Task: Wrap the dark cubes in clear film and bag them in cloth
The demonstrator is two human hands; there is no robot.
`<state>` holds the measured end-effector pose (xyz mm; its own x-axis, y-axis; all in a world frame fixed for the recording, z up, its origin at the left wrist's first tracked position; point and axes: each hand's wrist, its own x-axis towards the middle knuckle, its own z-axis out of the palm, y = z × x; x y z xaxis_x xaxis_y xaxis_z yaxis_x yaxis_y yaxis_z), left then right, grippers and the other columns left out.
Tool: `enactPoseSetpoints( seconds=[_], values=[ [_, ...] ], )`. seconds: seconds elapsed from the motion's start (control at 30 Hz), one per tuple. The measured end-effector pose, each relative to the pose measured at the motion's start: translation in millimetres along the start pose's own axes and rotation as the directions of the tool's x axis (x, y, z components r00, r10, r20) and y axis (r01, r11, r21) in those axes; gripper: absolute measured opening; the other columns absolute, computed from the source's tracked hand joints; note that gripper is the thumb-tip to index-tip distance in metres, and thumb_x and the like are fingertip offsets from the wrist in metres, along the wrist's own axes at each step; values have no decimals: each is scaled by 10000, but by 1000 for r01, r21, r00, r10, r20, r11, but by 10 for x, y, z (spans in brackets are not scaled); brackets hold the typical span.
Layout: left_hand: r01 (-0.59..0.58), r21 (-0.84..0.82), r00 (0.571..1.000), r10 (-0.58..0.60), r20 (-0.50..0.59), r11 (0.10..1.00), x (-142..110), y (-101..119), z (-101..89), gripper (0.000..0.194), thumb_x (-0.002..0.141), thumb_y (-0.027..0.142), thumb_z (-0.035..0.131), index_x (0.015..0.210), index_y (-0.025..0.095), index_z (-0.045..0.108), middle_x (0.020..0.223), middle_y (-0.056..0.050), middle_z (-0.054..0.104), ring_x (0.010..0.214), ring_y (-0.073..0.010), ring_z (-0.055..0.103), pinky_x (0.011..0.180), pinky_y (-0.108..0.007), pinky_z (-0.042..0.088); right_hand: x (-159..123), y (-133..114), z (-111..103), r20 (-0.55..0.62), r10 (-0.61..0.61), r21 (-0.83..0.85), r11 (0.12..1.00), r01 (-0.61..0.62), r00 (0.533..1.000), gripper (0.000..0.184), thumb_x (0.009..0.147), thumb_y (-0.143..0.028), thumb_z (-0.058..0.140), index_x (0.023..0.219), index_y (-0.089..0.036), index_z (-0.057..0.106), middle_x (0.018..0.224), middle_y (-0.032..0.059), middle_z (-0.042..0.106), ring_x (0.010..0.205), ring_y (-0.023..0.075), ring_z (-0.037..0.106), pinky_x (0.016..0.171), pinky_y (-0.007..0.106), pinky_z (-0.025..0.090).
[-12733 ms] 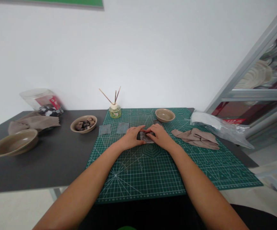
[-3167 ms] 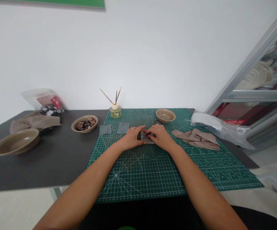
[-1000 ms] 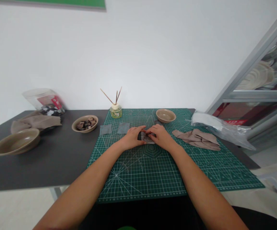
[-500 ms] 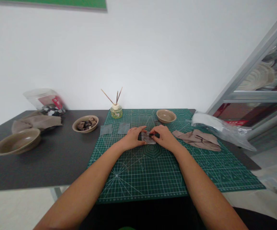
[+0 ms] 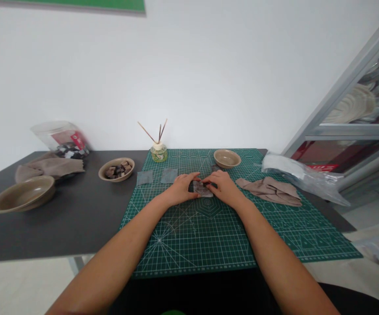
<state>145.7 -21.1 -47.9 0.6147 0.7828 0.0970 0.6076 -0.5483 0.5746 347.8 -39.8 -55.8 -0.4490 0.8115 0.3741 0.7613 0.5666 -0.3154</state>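
Observation:
Both my hands rest on the green cutting mat (image 5: 209, 236) near its far middle. My left hand (image 5: 181, 189) lies with its fingers pressed on the left edge of a small grey patterned sheet (image 5: 201, 190). My right hand (image 5: 224, 186) pinches a small dark piece against the sheet's right side; the piece is too small to name. Two grey square sheets (image 5: 157, 176) lie just left of my left hand.
An empty tan bowl (image 5: 227, 158) and a reed diffuser (image 5: 158, 151) stand at the mat's far edge. A beige cloth (image 5: 269, 189) and a plastic bag (image 5: 302, 175) lie right. On the dark table (image 5: 61, 218): a bowl of small blocks (image 5: 116, 169), a large bowl (image 5: 22, 199), a jar (image 5: 61, 139).
My hands have stayed over the grey sheet, with only slight finger shifts. The view has drifted a little.

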Motion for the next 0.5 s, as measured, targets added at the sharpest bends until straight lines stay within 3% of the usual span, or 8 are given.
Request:
enactPoseSetpoints(
  seconds=[0.37,0.5],
  values=[
    [-12,-3,1000,12,-5,1000,2,-18,3,754,723,250,714,1397,216,377,1310,-69,584,1243,-291,470,1077,-451,316,-17,-40,-51,11,55,69,996,-55,998,178,798,-109,597,929,-202,673,846,21,689,843,198,566,811,351,349],
    [-4,-5,1000,4,-4,1000,6,-23,3,760,722,254,715,1399,187,377,1316,-94,579,1247,-296,465,1077,-454,311,-4,-1,-39,-73,126,71,990,-121,989,179,823,-149,592,964,-203,687,889,41,700,881,215,571,834,373,356]
  ],
)
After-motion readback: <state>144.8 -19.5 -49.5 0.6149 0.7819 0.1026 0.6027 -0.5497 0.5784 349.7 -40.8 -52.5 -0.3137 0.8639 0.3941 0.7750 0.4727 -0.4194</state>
